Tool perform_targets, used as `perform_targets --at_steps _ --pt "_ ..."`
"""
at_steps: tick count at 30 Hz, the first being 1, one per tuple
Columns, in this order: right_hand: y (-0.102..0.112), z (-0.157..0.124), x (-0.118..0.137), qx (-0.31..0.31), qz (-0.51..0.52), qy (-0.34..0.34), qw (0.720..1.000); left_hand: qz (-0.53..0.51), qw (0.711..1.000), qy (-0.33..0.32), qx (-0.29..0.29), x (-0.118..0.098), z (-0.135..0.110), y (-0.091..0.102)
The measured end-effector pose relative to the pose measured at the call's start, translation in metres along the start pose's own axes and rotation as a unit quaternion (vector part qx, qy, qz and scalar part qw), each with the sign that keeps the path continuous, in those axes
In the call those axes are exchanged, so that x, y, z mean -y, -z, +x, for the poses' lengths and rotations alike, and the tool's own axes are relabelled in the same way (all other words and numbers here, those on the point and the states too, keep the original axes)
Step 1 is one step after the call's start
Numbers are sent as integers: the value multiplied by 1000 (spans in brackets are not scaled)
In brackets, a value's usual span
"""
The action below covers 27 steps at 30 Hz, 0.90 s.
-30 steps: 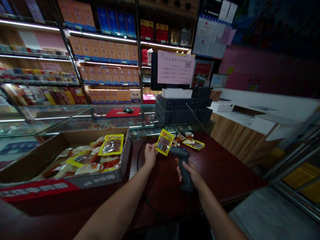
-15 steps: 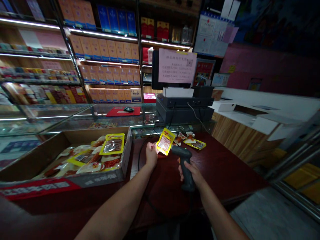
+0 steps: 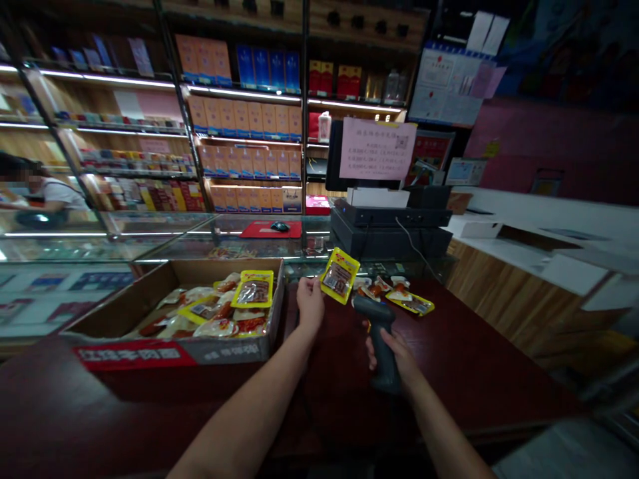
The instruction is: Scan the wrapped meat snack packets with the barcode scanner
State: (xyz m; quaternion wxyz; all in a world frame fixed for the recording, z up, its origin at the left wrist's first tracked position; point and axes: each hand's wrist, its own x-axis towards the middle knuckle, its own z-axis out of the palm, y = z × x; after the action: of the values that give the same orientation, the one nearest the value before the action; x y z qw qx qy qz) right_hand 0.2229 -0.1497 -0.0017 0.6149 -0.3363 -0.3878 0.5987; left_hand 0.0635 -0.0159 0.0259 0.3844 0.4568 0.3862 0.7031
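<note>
Above the dark red table, my left hand [image 3: 310, 305] pinches a yellow-edged snack packet [image 3: 340, 275] by its lower left edge. My right hand [image 3: 392, 352] is wrapped round the handle of a dark grey barcode scanner [image 3: 374, 313], whose head points toward the packet. Just beyond the scanner, several loose snack packets [image 3: 374, 287] and another yellow packet [image 3: 412, 303] lie on the table. To the left of my left hand stands an open cardboard box [image 3: 170, 352] holding several packets, with a yellow-edged packet [image 3: 253, 289] on top.
Behind the table runs a glass counter [image 3: 219, 233] with a mouse [image 3: 280, 227] on a red mat. A monitor with a pink notice [image 3: 375, 150] stands on a black cash drawer [image 3: 389, 233]. Shelves of boxes line the wall. At the far left is another person [image 3: 54, 193].
The bright light on the held packet is gone. My view has swung left, bringing a person into sight at the far left. Both hands keep their holds.
</note>
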Motion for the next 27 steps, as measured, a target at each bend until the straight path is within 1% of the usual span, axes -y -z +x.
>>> perform_targets --at_steps 2,4,6,8,10,12,14,15,17,20,23,25,27 --pt "-16 3 0 24 2 0 1000 19 999 -18 -30 -18 9 14" --pt "-33 6 0 56 -2 -3 998 4 998 -25 -64 -35 18 34" --pt "-49 11 0 78 -9 -6 997 -20 995 -22 -100 -51 26 60" --pt "-63 14 -2 90 -12 -10 996 -28 990 -21 -138 -64 33 90" --pt "-74 16 -5 100 -13 -14 995 -2 984 -26 -176 -73 40 122" --pt "-83 16 -8 109 -14 -19 994 61 976 -35 -205 -76 45 150" --pt "-89 15 -11 116 -18 -23 993 115 968 -55 -218 -76 47 170" --pt "-91 15 -13 119 -21 -25 992 136 963 -72 -223 -76 46 177" --pt "-93 14 -15 120 -26 -28 992 172 950 -120 -232 -76 43 182" --pt "-90 13 -17 113 -31 -26 993 229 925 -188 -237 -81 34 176" --pt "-85 11 -17 100 -29 -22 994 236 920 -225 -218 -90 22 159" --pt "-81 9 -17 90 -27 -17 995 228 923 -239 -196 -94 13 144" --pt "-76 8 -16 79 -28 -12 996 216 930 -248 -165 -93 5 127"
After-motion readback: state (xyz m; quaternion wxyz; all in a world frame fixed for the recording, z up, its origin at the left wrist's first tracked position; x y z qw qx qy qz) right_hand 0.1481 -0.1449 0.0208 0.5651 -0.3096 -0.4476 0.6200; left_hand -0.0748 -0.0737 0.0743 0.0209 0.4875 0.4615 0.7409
